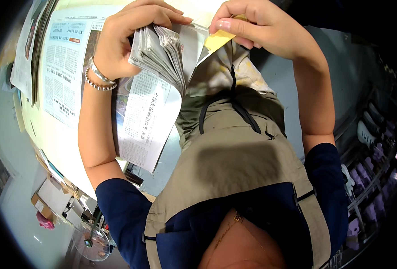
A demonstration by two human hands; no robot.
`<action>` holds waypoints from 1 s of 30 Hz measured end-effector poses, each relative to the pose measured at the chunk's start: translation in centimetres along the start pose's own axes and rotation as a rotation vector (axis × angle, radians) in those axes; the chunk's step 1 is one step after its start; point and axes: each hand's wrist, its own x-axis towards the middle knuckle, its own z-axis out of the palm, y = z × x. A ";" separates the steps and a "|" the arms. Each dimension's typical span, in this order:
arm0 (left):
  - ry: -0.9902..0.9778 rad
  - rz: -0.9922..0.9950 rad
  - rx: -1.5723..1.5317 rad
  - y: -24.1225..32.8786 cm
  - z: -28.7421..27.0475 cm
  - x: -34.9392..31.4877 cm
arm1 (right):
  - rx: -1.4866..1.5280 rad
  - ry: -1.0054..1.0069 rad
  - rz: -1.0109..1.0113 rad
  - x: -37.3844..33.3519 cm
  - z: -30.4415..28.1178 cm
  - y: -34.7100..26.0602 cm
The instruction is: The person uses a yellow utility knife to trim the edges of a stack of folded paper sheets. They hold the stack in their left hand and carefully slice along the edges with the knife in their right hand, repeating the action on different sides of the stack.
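Note:
My left hand (127, 38) is wrapped round a thick wad of folded newspaper (162, 58), its layered edges turned toward me. Below the wad, a loose newspaper page (147, 121) hangs over the table's edge. With thumb and fingers my right hand (256, 27) pinches a yellow slip of paper (217, 41) beside the wad's right side. The slip lies close to a pale sheet's edge there; whether the two are joined I cannot tell. More newspaper (64, 62) lies spread flat on the table, left of my left wrist.
The pale yellow table (46, 132) curves along the left, with a stack of newspapers (36, 54) at its far left. A clear round fan (88, 242) and a cardboard box (39, 204) are at lower left. A rack with purple objects (364, 179) stands on the right.

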 end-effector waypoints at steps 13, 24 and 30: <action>0.193 0.035 -0.510 -2.4 -0.1 -0.2 | 0.245 -0.124 0.081 -2.7 14.0 1.7; 0.084 0.116 -0.264 -4.5 -1.8 -2.8 | 0.013 -0.271 -0.131 -5.3 12.0 2.5; 0.048 -0.022 -0.121 -0.5 -2.0 -1.3 | 0.113 0.770 -0.097 -7.1 6.7 0.9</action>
